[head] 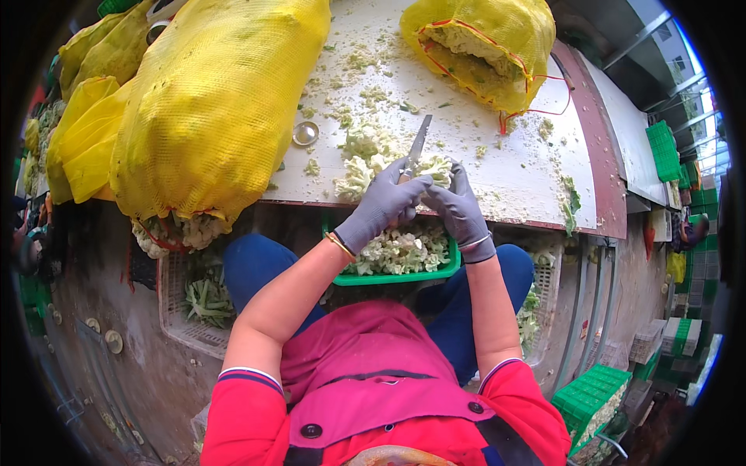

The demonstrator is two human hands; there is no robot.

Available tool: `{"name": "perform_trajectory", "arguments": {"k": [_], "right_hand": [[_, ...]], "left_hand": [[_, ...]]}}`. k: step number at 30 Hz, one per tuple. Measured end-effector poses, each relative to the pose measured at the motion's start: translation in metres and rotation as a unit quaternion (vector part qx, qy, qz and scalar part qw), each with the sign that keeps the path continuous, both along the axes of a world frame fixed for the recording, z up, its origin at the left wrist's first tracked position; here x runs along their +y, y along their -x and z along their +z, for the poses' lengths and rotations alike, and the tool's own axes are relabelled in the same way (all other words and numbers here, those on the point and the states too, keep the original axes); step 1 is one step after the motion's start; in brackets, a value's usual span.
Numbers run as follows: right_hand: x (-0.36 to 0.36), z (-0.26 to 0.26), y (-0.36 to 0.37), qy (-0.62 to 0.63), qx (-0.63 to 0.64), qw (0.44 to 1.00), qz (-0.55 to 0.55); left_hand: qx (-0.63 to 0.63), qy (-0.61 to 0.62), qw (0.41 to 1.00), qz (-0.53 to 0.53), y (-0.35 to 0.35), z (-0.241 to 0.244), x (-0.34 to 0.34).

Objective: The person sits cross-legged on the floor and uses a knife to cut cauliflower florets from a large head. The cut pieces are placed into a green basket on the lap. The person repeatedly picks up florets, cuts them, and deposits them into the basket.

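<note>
My left hand (387, 201), in a grey glove, is closed around the handle of a knife (420, 140), whose blade points up and away. Beside it my right hand (461, 207), also gloved, has a cauliflower floret (436, 168) between thumb and fingers. The hands are close together over the front edge of the white tabletop (495, 140). More cauliflower pieces (356, 175) lie just left of the knife. Below the hands, a green crate (402, 278) holds many cut florets (402, 250); part of it is hidden by the forearms.
A large yellow mesh sack (215, 105) stands at the left, cauliflower showing at its mouth. Another yellow mesh sack (484, 52) lies open at the back right. A small round metal dish (305, 133) is on the table. Pale crates (192, 341) with trimmings flank my knees.
</note>
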State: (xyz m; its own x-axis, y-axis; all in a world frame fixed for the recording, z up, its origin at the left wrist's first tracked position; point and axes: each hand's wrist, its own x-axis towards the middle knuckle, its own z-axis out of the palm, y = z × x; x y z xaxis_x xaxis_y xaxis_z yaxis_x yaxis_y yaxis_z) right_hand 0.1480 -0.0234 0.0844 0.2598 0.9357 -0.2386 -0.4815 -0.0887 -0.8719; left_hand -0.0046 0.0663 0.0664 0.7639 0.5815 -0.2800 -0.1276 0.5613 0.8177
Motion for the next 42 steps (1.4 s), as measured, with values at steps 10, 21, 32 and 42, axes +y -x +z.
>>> {"name": "perform_trajectory", "arguments": {"k": [10,21,32,42], "right_hand": [[-0.010,-0.021,-0.042,0.064,-0.089,0.994,-0.010],[-0.025,-0.044,-0.052,0.060,-0.142,0.988,0.000],[-0.026,-0.031,-0.056,0.128,-0.190,0.973,0.036],[-0.030,-0.025,-0.049,0.093,-0.124,0.984,0.092]], "left_hand": [[0.261,-0.623,0.737,-0.030,0.026,0.030,-0.001],[0.240,-0.259,0.934,-0.058,-0.001,0.010,0.001],[0.276,-0.635,0.714,-0.103,0.008,0.019,-0.014],[0.146,-0.174,0.969,-0.097,-0.007,-0.007,-0.028]]}}
